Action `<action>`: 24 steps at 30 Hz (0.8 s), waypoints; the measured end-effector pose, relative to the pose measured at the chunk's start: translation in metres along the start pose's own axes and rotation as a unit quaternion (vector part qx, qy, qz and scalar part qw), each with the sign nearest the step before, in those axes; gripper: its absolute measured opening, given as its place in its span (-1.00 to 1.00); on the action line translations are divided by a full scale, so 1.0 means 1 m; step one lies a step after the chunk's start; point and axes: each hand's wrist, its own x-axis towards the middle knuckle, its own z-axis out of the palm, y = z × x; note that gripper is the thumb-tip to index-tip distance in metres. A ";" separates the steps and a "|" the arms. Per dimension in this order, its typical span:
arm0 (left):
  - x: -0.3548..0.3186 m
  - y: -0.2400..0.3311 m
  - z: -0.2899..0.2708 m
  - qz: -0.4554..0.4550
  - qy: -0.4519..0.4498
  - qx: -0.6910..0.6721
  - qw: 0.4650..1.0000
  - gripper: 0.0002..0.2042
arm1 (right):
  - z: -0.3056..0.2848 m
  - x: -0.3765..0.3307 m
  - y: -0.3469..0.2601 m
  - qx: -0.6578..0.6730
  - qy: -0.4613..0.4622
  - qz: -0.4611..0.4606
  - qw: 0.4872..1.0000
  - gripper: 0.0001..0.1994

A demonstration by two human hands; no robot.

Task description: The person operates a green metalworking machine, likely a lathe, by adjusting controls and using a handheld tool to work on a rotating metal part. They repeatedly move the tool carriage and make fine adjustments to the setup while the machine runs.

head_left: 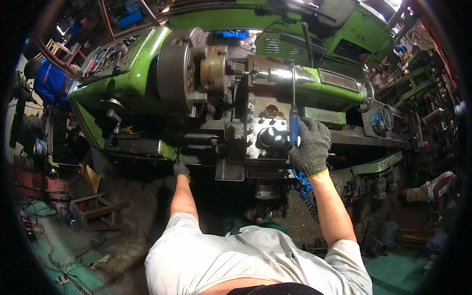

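Two grey-gloved hands work at one green lathe (132, 88). The right hand (312, 147) is closed around one blue-handled tool (294, 130), which stands over the middle of the lathe, its slim metal shaft pointing toward the rear edge; the palm side of the grip is hidden. The left hand (181, 169) is at the lathe's front edge, left of centre, by a green block (168, 150); its fingers are too dark for me to tell what they hold. One large chuck (172, 73) sits left of one metal ring (215, 73). Loose tools (101, 61) overlap beyond counting near the lathe's rear left corner. One blue coiled hose (306, 189) dangles below the front edge, partly covered by the right forearm.
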 end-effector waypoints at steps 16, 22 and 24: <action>-0.088 0.028 0.062 0.218 0.181 0.527 0.801 -0.57 | -0.030 0.012 0.112 0.665 0.045 0.181 0.723 -0.42; -0.216 0.096 0.098 0.042 0.090 0.658 0.747 -0.37 | -0.042 0.073 0.150 0.576 -0.167 0.212 0.772 -0.34; -0.205 0.069 0.080 0.045 0.054 0.732 0.678 -0.41 | -0.018 0.108 0.171 0.486 -0.181 0.087 0.851 -0.41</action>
